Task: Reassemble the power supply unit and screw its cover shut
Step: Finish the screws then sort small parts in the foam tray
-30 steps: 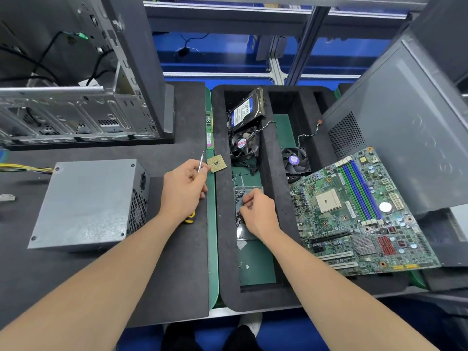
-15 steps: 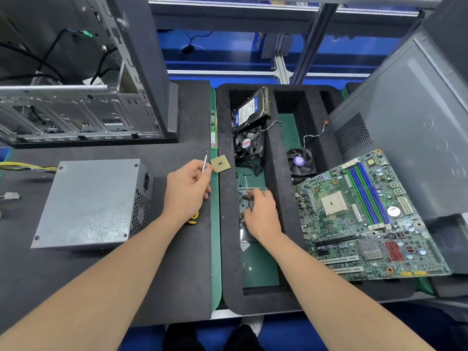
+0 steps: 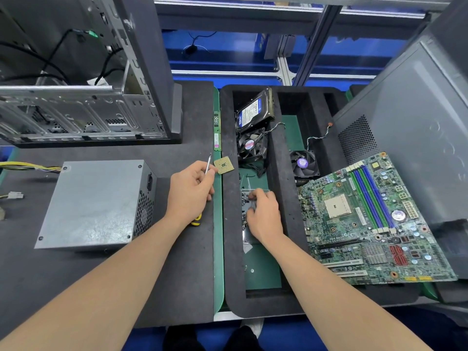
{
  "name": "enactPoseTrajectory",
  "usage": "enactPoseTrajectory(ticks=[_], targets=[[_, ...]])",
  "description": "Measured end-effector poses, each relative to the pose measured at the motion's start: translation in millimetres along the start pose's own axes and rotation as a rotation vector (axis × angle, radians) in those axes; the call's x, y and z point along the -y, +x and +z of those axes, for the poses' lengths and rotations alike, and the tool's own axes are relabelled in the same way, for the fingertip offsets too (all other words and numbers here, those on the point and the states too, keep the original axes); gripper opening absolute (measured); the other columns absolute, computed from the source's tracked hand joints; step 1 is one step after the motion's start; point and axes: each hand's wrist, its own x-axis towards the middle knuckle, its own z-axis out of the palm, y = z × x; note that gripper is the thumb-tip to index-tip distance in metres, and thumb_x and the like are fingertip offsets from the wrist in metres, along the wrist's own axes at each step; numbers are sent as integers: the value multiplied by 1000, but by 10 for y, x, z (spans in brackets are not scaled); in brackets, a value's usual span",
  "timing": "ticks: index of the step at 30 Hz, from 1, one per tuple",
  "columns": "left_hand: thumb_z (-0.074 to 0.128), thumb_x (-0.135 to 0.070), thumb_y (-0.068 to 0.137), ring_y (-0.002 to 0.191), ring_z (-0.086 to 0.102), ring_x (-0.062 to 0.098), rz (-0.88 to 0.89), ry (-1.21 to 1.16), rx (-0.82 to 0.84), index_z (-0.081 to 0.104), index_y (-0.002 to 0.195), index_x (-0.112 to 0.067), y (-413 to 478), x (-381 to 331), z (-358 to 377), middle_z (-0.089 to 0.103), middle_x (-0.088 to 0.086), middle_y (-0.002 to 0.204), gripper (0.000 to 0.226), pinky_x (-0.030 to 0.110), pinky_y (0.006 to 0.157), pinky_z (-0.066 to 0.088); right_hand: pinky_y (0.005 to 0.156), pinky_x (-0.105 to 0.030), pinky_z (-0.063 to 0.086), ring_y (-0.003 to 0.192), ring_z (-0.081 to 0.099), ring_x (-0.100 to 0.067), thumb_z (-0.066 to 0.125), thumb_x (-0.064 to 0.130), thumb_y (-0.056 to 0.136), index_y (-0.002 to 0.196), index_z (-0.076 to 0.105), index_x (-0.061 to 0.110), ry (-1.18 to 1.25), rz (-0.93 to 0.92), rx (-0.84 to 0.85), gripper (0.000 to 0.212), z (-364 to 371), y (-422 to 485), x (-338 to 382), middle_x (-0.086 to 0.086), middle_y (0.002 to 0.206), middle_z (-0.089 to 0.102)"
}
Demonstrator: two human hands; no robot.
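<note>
A boxy grey sheet-metal power supply unit (image 3: pixel 96 203) lies flat on the dark foam-covered table (image 3: pixel 177 274), left of both hands, with its honeycomb vent facing right and its cover on top. Its bundle of yellow and black wires (image 3: pixel 25 165) trails off to the left edge. The left hand (image 3: pixel 190 191) rests just beside the unit's right end. Its grip is curled round a screwdriver (image 3: pixel 208 164) whose thin metal shaft pokes up past the fingers and whose yellow-and-black handle shows below the wrist. The shaft's tip points toward a small square gold processor chip (image 3: pixel 223 165) that lies near the edge of a black foam tray (image 3: pixel 230 249). The right hand (image 3: pixel 263 214) reaches into the tray's long left compartment, fingers bent down over a small clear plastic dish (image 3: pixel 247 239) of dark screws (image 3: pixel 244 197). Whether that grip has hold of a screw I cannot tell, since the fingertips are hidden. Farther back in the same compartment a black case fan (image 3: pixel 252 145) lies, and behind it a blue-labelled hard drive (image 3: pixel 254 112) leans against the tray wall. A green motherboard (image 3: pixel 367 219) with blue and green memory slots rests tilted across the tray's right side, and an open metal computer case (image 3: pixel 76 115) stands at the back left.
</note>
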Motion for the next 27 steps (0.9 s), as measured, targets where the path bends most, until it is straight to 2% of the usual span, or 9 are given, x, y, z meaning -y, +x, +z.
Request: enactPoseTrajectory(ticks=[4, 8, 15, 18, 23, 25, 27], targets=[[57, -20, 102, 49, 62, 7, 9, 4, 0, 72, 97, -23, 2, 5, -1, 66, 0, 59, 17, 13, 54, 50, 96, -39, 49, 105, 61, -31, 58, -4, 94, 113, 64, 8, 3, 22, 23, 24, -7, -2, 7, -11, 127, 50], [57, -19, 102, 49, 62, 8, 9, -4, -2, 72, 96, -24, 7, 23, 6, 66, 1, 59, 17, 14, 55, 49, 88, -38, 46, 104, 57, -30, 62, -6, 90, 113, 57, 10, -9, 29, 14, 28, -10, -17, 15, -9, 123, 49], [57, -20, 102, 49, 62, 9, 12, -7, -1, 72, 96, -26, 18, 52, 14, 66, 0, 59, 17, 13, 56, 49, 98, -40, 50, 104, 61, -27, 68, 11, 98, 112, 64, 10, -5, 19, 9, 15, 19, 17, 1, -8, 126, 50], [57, -20, 102, 49, 62, 8, 19, -8, -1, 72, 96, -25, 16, 52, 16, 66, 0, 59, 17, 12, 55, 48, 97, -38, 49, 106, 61, -28, 63, 11, 101, 112, 68, 7, -41, 6, -7, 12, 38, 35, -7, -10, 126, 52], [57, -21, 102, 50, 63, 7, 39, -7, -7, 71, 98, -28, 21, 68, 19, 67, -1, 60, 17, 12, 55, 48, 89, -31, 45, 110, 56, -27, 49, 11, 107, 116, 64, 0, -79, -40, -36, 21, 34, 25, -32, -15, 122, 57], [57, -22, 101, 50, 65, 10, 51, -20, -8, 64, 107, -32, 24, 77, 17, 68, 0, 62, 13, 15, 55, 49, 81, -23, 37, 103, 53, -21, 49, 11, 107, 110, 66, 2, -11, -41, -65, 20, -2, 13, -21, -14, 120, 60], [58, -23, 101, 50, 64, 14, 82, -30, -18, 47, 118, -36, 24, 77, 13, 69, -1, 63, 24, 21, 56, 52, 77, -18, 33, 94, 49, -13, 51, 13, 107, 105, 67, 5, 101, -26, -82, 18, -73, -14, 27, -12, 115, 62]])
